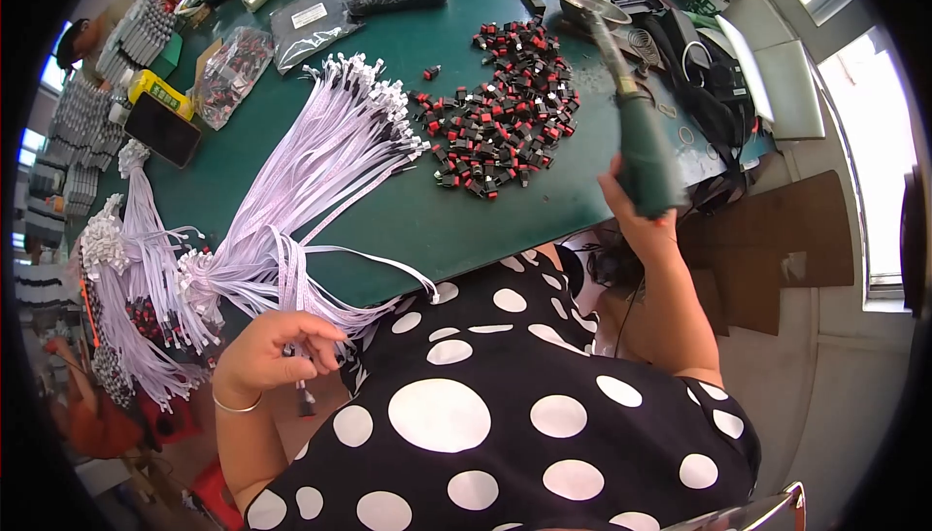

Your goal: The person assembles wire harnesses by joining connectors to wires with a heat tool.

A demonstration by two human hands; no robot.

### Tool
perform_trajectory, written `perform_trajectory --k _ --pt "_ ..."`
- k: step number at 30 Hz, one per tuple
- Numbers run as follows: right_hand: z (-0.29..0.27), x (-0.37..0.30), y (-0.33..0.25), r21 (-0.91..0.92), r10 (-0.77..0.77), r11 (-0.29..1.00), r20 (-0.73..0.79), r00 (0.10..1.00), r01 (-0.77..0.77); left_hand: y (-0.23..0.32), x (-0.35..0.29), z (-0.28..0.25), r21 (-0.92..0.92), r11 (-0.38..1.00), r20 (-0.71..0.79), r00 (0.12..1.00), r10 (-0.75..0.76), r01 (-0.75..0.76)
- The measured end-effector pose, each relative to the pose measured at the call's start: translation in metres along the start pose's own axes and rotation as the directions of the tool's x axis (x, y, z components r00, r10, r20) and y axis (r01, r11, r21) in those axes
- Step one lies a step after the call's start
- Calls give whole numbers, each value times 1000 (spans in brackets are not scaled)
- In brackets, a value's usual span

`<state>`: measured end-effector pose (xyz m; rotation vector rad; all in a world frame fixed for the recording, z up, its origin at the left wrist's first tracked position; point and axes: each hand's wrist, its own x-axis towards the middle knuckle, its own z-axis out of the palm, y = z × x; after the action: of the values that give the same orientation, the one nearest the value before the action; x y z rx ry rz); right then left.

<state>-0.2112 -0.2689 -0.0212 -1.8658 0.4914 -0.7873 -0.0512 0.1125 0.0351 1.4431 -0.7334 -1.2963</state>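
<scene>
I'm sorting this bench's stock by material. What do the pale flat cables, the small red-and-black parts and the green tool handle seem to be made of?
Pale lilac flat ribbon cables: flexible plastic insulation, since they bend and drape; white ends look like moulded plastic.
Small red-and-black parts: probably hard moulded plastic, slightly glossy.
Green tool handle in the right hand: matte, likely plastic or rubber; its long tip looks metallic.

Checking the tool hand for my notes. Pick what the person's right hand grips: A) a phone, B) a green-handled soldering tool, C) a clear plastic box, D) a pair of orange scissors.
B: the right hand is wrapped around the green-handled soldering tool, raised over the green table edge.
</scene>
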Motion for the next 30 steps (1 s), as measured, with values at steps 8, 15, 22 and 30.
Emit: perform_trajectory --k 8,15,22,30 --pt "42 31 22 -513 -548 494 443 709 702 -29 -9 23 66 997 -212 977 -12 27" --pt "40 33 26 -513 -550 412 519 655 753 -5 14 12 316 943 -205 963 176 -105" --pt "32 41 2 -470 -519 674 247 818 569 8 128 -17 770 636 -382 837 391 54" --pt "51 10 -12 393 311 854 139 940 -340 -7 164 -24 910 393 -327 814 479 134"
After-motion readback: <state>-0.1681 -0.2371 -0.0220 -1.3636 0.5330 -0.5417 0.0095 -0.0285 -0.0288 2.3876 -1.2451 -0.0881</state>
